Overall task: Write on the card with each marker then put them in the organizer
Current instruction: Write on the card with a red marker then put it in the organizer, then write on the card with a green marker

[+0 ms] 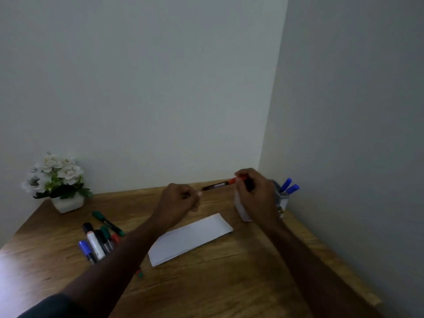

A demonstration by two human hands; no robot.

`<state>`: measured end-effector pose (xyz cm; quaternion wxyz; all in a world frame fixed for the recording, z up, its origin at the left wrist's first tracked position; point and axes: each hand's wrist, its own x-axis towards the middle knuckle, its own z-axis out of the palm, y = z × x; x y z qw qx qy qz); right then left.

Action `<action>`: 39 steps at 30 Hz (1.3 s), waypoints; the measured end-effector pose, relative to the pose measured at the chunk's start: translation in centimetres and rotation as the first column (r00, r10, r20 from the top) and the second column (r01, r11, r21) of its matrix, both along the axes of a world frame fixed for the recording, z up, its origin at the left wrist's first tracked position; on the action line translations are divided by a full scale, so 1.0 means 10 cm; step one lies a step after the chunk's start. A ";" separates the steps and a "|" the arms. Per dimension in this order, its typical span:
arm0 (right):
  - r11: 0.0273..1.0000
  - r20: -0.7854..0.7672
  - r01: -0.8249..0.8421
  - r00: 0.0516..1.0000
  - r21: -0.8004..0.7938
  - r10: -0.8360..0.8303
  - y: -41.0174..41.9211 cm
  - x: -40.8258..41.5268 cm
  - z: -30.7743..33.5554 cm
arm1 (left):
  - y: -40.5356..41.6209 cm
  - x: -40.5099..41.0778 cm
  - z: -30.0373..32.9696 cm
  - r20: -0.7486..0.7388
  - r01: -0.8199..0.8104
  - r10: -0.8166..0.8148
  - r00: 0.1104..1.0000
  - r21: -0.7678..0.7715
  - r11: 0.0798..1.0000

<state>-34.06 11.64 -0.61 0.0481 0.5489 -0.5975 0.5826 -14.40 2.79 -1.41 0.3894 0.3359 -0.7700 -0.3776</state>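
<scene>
Wooden desk (229, 271) in a grey-walled corner, white card (190, 239) at centre, right hand (254, 191) pinching a red-capped marker (220, 185) at 1 o'clock, left hand (181, 200) curled beside it, contents unclear, flowerpot (66, 203) at 10 o'clock

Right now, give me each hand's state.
Left hand: fingers curled; whether it holds anything cannot be told.
Right hand: grips the red marker.

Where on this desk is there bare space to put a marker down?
Bare wood lies in front of the card toward the near edge, and between the flower pot and the left hand. It is crowded at the marker pile and around the organizer.
</scene>
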 end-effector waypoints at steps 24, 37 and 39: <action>0.758 -0.493 0.375 0.866 0.534 -0.081 0.16 -1.38 0.44 | -0.04 -0.99 0.20 0.308 0.212 -0.140 0.941 -0.215 0.953; 0.933 -0.391 0.011 0.910 0.359 0.139 -0.21 0.13 0.10 | -0.15 0.05 0.10 0.296 0.059 -0.001 0.955 -0.188 0.980; 0.912 -0.398 -0.062 0.886 0.405 0.237 -0.37 0.47 -0.05 | -0.22 0.40 0.02 0.301 0.001 0.056 0.952 -0.184 0.983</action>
